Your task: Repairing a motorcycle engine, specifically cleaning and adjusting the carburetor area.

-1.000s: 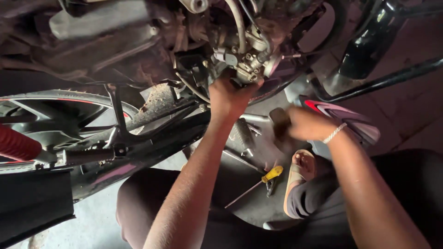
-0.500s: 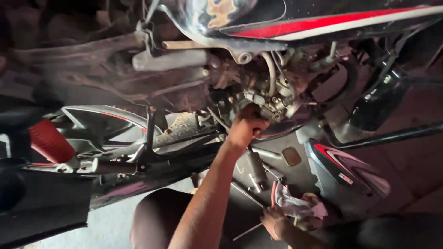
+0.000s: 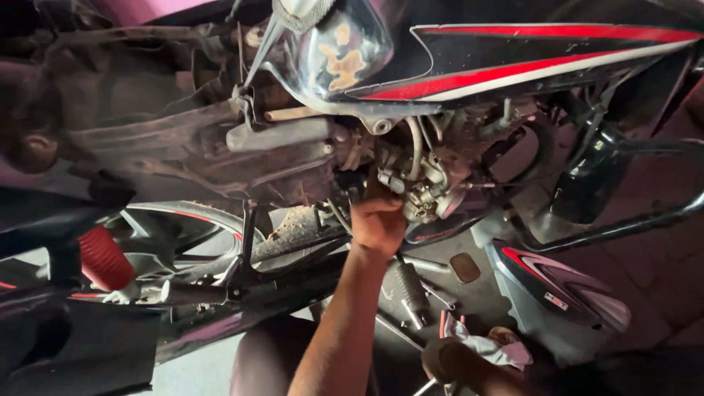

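My left hand (image 3: 378, 224) reaches up under a black motorcycle with red and white stripes (image 3: 513, 66). Its fingers are curled against the underside of the metal carburettor (image 3: 419, 192), among hoses and cables. My right hand (image 3: 449, 359) is low at the bottom edge, dark and partly cut off. It rests beside a crumpled white cloth (image 3: 488, 346) on the ground. A thin metal shaft (image 3: 425, 385) sticks out just below that hand, and its grip is hidden.
A ribbed foot peg (image 3: 411, 290) and loose small metal parts lie below the engine. A detached black and red side panel (image 3: 565, 290) lies at right, a black guard bar (image 3: 623, 227) above it. A red shock spring (image 3: 103, 257) and dusty tyre (image 3: 293, 227) are left.
The view has tilted up and moved closer to the engine. My left hand stays at the carburettor. My right hand has dropped from beside the engine to the cloth on the ground.
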